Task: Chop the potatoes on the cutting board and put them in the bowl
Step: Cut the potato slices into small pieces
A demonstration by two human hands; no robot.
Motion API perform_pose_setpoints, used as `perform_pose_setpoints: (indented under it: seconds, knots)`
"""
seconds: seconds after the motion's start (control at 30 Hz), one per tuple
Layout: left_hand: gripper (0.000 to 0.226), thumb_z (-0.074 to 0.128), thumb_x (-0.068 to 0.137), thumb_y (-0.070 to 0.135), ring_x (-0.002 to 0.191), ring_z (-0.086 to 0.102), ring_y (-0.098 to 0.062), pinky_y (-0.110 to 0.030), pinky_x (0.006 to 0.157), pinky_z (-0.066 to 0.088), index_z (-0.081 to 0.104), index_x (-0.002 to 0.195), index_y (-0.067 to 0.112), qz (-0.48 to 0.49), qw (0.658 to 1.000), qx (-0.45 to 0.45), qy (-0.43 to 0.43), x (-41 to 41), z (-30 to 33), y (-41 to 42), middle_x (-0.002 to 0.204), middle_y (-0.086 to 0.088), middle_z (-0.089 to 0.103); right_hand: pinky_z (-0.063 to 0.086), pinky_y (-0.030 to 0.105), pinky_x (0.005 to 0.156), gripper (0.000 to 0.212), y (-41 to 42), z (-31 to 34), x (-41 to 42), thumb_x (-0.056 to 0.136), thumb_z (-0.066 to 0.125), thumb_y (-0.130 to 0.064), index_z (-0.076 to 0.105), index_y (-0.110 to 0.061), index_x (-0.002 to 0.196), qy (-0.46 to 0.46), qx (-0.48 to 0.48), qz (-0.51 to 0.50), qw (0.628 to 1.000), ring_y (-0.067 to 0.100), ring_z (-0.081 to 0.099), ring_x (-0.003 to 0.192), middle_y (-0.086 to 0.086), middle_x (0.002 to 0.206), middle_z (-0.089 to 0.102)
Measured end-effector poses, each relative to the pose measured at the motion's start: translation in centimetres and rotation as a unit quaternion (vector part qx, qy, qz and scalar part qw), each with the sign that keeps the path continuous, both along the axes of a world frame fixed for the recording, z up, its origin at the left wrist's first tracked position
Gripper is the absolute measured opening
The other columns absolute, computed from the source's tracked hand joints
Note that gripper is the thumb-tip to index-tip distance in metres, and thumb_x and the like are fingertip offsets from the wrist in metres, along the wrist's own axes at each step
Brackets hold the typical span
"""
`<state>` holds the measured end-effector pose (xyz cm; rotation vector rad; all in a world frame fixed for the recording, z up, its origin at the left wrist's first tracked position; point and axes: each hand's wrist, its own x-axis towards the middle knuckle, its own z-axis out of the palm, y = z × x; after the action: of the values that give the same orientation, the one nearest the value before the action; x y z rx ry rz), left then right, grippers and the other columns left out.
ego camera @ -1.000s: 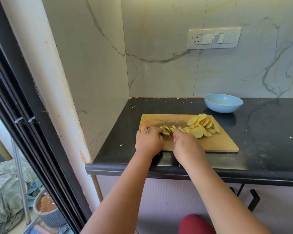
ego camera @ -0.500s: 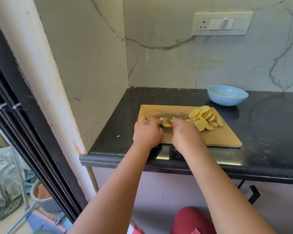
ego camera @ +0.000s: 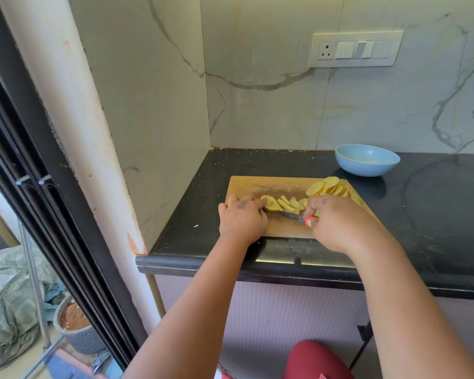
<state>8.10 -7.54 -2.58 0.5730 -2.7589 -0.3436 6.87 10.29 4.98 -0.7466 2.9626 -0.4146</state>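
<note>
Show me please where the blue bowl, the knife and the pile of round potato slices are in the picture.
blue bowl [ego camera: 367,167]: head view, on its outer front wall.
knife [ego camera: 292,215]: head view, on the dark blade, between the two hands.
pile of round potato slices [ego camera: 329,185]: head view, on a top slice at the board's far right.

A glossy black stone counter [ego camera: 435,228] fills the right of the frame. On it lie a rectangular wooden cutting board [ego camera: 282,228] at centre and, upper right, a round pale-blue bowl [ego camera: 367,161].
</note>
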Motion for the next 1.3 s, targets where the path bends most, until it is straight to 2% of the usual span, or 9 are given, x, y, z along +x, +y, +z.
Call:
perform_pose_setpoints:
  seconds: [0.1, 0.23, 0.5, 0.7, 0.8, 0.9, 1.03, 1.17, 1.3]
  knots:
    - [0.045, 0.033, 0.100, 0.033, 0.121, 0.034, -0.024, -0.040, 0.097, 0.026, 0.045, 0.143, 0.038, 0.005, 1.000, 0.015, 0.016, 0.1, -0.3, -0.1, 0.133, 0.007, 0.058, 0.040, 0.026, 0.055, 0.016, 0.7, -1.3, 0.4, 0.096, 0.053, -0.014, 0.058, -0.023, 0.108, 0.025, -0.094, -0.009, 0.995, 0.015, 0.055, 0.074, -0.003, 0.090, 0.059]
    - [0.043, 0.034, 0.099, 0.032, 0.121, 0.034, -0.024, -0.040, 0.095, 0.026, 0.050, 0.138, 0.037, 0.008, 0.999, 0.029, 0.026, 0.0, -0.3, -0.1, 0.126, 0.004, 0.062, 0.027, 0.024, 0.047, 0.024, 0.6, -2.4, 0.4, 0.101, 0.047, -0.025, 0.043, -0.020, 0.125, 0.046, -0.124, -0.023, 0.991, 0.006, 0.043, 0.063, -0.008, 0.074, 0.042]
    - [0.047, 0.039, 0.097, 0.029, 0.122, 0.034, -0.024, -0.040, 0.100, 0.028, 0.042, 0.143, 0.030, 0.008, 0.996, 0.055, 0.064, 0.4, -0.1, -0.1, 0.121, 0.004, 0.062, 0.034, 0.025, 0.048, 0.023, -1.4, -3.9, -1.6, 0.101, 0.042, -0.020, 0.051, -0.020, 0.122, 0.059, -0.171, -0.045, 0.983, 0.011, 0.051, 0.065, -0.001, 0.078, 0.054]
    - [0.048, 0.041, 0.098, 0.035, 0.125, 0.034, -0.022, -0.040, 0.100, 0.027, 0.040, 0.145, 0.034, 0.002, 0.996, 0.054, 0.064, 0.3, 0.0, -0.1, 0.116, 0.002, 0.062, 0.037, 0.018, 0.057, 0.025, -1.7, -4.7, -1.3, 0.101, 0.047, -0.024, 0.062, -0.026, 0.121, 0.015, -0.202, -0.013, 0.979, 0.008, 0.050, 0.075, 0.000, 0.103, 0.064]
    - [0.044, 0.042, 0.098, 0.040, 0.127, 0.034, -0.024, -0.042, 0.101, 0.027, 0.045, 0.141, 0.033, 0.008, 0.997, 0.051, 0.062, 0.1, -0.2, -0.2, 0.118, 0.003, 0.063, 0.039, 0.017, 0.066, 0.028, -1.8, -4.8, -0.6, 0.101, 0.049, -0.024, 0.061, -0.026, 0.125, 0.012, -0.198, 0.003, 0.980, 0.013, 0.056, 0.091, 0.001, 0.118, 0.065]
    - [0.043, 0.044, 0.098, 0.045, 0.130, 0.032, -0.025, -0.042, 0.101, 0.026, 0.050, 0.139, 0.033, 0.011, 0.997, 0.052, 0.048, 0.0, -0.3, -0.3, 0.128, 0.004, 0.060, 0.034, 0.014, 0.053, 0.027, -1.8, -4.8, 0.0, 0.101, 0.046, -0.023, 0.058, -0.024, 0.125, 0.028, -0.213, -0.007, 0.977, 0.006, 0.052, 0.075, 0.000, 0.100, 0.063]
    - [0.043, 0.046, 0.096, 0.047, 0.127, 0.032, -0.024, -0.040, 0.098, 0.027, 0.052, 0.137, 0.035, 0.016, 0.998, 0.044, 0.046, -0.1, -0.4, -0.4, 0.127, 0.005, 0.061, 0.031, 0.021, 0.046, 0.020, -2.2, -4.3, 0.3, 0.101, 0.045, -0.019, 0.047, -0.025, 0.120, 0.056, -0.188, -0.018, 0.980, 0.007, 0.049, 0.064, -0.003, 0.077, 0.054]
    - [0.042, 0.046, 0.096, 0.047, 0.124, 0.033, -0.023, -0.040, 0.096, 0.027, 0.053, 0.136, 0.036, 0.022, 0.998, 0.043, 0.049, -0.1, -0.5, -0.4, 0.125, 0.005, 0.062, 0.045, 0.028, 0.053, 0.018, -3.0, -4.0, 0.6, 0.096, 0.048, -0.009, 0.052, -0.023, 0.107, 0.042, -0.139, -0.010, 0.989, 0.013, 0.054, 0.068, -0.002, 0.076, 0.053]
    - [0.042, 0.047, 0.095, 0.049, 0.125, 0.033, -0.023, -0.040, 0.097, 0.027, 0.054, 0.135, 0.037, 0.027, 0.997, 0.052, 0.043, -0.2, -0.4, -0.4, 0.124, 0.005, 0.062, 0.041, 0.026, 0.053, 0.022, -3.9, -2.8, 0.5, 0.093, 0.051, -0.006, 0.053, -0.023, 0.108, 0.007, -0.097, -0.022, 0.995, 0.017, 0.056, 0.072, 0.001, 0.081, 0.055]
